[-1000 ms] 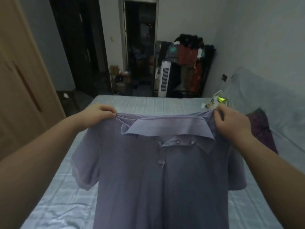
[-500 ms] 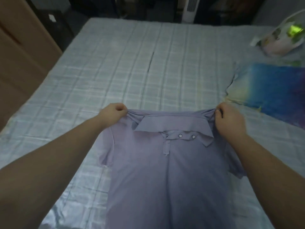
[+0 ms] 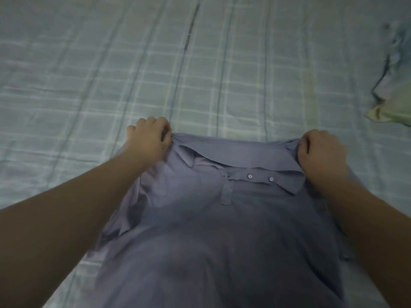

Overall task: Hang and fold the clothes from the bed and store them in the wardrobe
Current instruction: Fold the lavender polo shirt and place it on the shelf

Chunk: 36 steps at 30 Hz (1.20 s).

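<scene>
Polo shirt point(image 3: 222, 230) over bed point(image 3: 89, 74); left hand point(image 3: 149, 138), right hand point(image 3: 320, 152) fingers point(image 3: 305, 143) pinch shoulders.

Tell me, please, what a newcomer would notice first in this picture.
A purple shirt fills the lower middle, front side up, over a checked bed. The left hand and the right hand each hold one shoulder of it, beside the collar. A crumpled cloth lies at the right edge.
</scene>
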Each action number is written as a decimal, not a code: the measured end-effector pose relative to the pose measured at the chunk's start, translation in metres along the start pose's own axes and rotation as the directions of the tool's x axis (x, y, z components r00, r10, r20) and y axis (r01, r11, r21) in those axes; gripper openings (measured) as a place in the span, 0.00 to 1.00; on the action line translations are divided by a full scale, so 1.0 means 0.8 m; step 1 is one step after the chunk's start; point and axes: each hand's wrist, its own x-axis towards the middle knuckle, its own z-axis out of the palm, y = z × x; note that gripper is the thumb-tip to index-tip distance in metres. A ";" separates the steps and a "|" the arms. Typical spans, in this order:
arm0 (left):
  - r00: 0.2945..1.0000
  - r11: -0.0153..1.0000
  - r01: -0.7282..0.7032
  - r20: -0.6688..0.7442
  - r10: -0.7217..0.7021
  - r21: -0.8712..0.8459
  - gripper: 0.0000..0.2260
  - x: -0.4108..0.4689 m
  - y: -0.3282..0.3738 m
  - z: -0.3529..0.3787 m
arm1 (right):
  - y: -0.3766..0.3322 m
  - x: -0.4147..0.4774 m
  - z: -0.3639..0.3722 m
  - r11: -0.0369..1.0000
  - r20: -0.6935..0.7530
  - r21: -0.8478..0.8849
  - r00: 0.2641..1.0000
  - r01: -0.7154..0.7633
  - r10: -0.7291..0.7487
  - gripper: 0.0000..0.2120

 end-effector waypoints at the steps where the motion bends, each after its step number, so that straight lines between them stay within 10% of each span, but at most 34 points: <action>1: 1.000 1.000 0.002 0.005 -0.002 0.013 0.08 0.004 -0.001 0.004 | -0.003 0.005 0.005 1.000 0.006 0.011 1.000 -0.014 0.014 0.10; 6: 0.996 0.990 0.090 -0.017 -0.092 -0.113 0.13 0.011 0.019 -0.005 | -0.008 0.008 0.002 0.955 0.009 0.289 0.997 -0.073 0.073 0.16; 10: 0.990 0.861 -0.138 -0.087 0.110 -0.490 0.15 -0.010 0.061 -0.032 | -0.026 -0.022 -0.028 0.875 -0.208 0.460 0.976 0.154 -0.062 0.22; 13: 0.889 0.872 -0.421 0.076 0.451 -0.249 0.19 -0.027 0.087 -0.031 | -0.054 -0.050 -0.022 0.873 -0.088 0.165 0.888 0.459 -0.450 0.23; 17: 0.813 0.833 -0.540 0.327 0.481 0.118 0.26 -0.051 0.094 -0.001 | -0.060 -0.074 0.009 0.875 0.188 -0.055 0.865 0.482 -0.465 0.30; 36: 0.880 0.878 -0.464 0.173 0.442 0.118 0.27 -0.094 0.072 0.042 | -0.052 -0.096 0.027 0.898 0.156 -0.050 0.892 0.437 -0.425 0.28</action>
